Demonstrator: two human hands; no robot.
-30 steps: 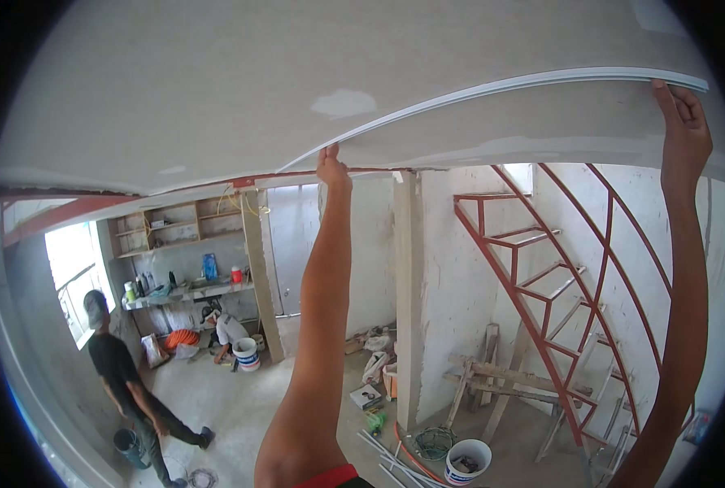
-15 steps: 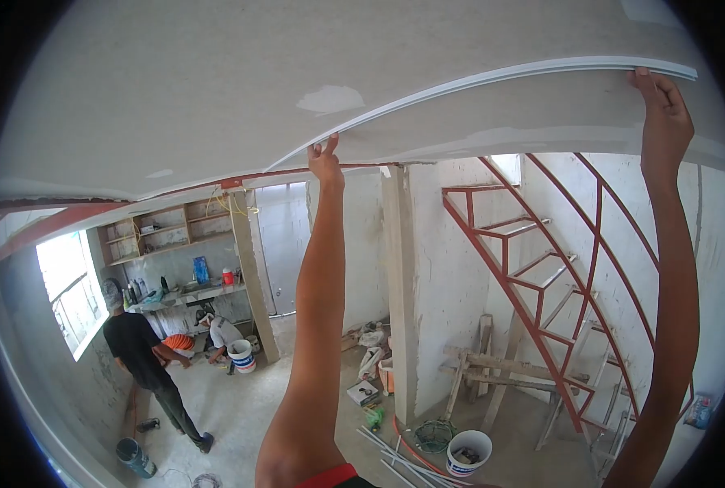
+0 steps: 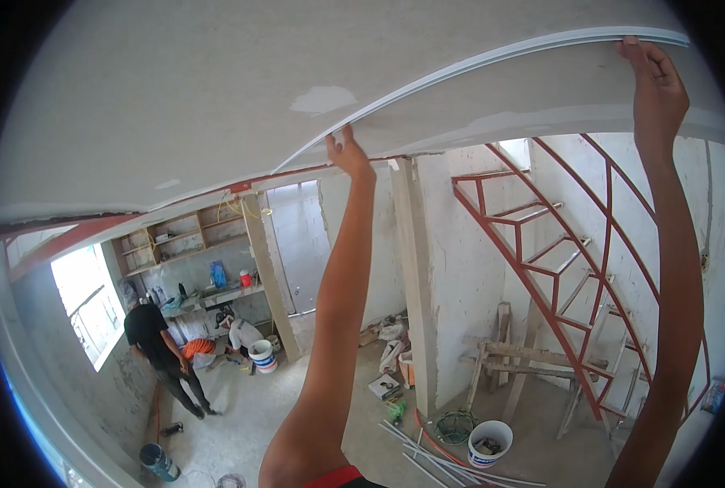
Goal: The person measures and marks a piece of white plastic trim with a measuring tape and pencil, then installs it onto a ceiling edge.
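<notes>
A long, thin white trim strip runs along the edge of the grey ceiling panel, looking bowed in this wide view. Near its right end, my right hand pinches the strip from below between thumb and fingers. My left hand grips the strip's lower edge further left, arm stretched up, thumb and forefinger at the strip. Beyond that hand the strip tapers away toward the red beam. Whether anything fixes the strip to the ceiling cannot be made out.
A red metal stair frame rises at right beside a concrete post. On the floor lie pale strips, a white bucket and a wooden trestle. A person in black stands far left; another person crouches nearby.
My view has shifted, so the room appears lower and further right. My left hand has turned and sits slightly further right and higher on the strip; my right hand still pinches it.
</notes>
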